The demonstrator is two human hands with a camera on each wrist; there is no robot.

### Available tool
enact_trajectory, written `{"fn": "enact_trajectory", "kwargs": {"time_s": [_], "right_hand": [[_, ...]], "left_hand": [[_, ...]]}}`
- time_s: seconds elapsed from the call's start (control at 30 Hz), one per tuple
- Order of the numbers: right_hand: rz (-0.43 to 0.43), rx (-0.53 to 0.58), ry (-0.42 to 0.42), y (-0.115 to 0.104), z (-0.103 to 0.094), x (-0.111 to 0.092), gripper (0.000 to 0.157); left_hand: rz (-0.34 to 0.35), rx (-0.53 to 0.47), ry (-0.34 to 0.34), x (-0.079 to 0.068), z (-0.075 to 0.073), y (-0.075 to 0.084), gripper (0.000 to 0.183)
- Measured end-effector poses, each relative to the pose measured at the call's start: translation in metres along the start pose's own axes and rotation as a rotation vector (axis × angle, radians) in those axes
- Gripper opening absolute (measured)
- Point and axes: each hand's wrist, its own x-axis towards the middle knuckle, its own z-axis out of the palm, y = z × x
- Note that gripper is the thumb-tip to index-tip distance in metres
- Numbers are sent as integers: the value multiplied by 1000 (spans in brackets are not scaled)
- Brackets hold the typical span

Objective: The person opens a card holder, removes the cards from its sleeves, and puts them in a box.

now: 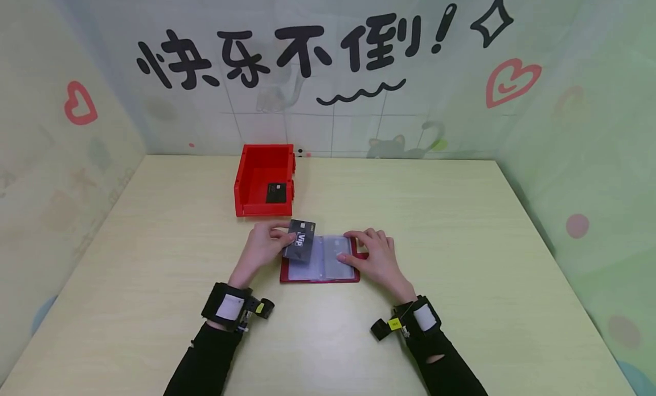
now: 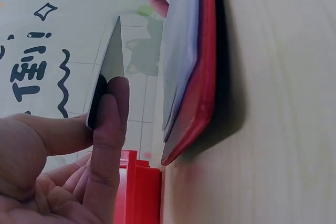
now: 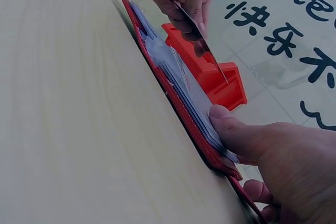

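One dark card (image 1: 303,243) I see at frame centre is pinched by the left hand (image 1: 263,246) above an open red wallet (image 1: 328,266) whose right side the right hand (image 1: 379,260) grips.

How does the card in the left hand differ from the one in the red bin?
The VIP card is pinched by the left hand, raised off the red holder; the bin card lies inside the red bin, untouched. The VIP card shows large white "Vip" lettering; the bin card shows no such large word. Both are dark.
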Motion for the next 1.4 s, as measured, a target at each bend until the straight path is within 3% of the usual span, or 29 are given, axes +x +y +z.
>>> {"fn": "enact_trajectory", "kwargs": {"time_s": [0.4,0.6,0.73,1.4], "right_hand": [[-13,12,5,1,0,-1,54],[-8,6,-3,4,2,0,55],[-10,4,0,4,1,0,55],[-14,12,6,4,1,-2,54]], "left_hand": [[33,-40,49,9,-29,8,46],[82,-35,112,21,-44,11,48],[77,-56,142,28,-49,13,48],[-15,-170,293,54,-49,15,48]]}}
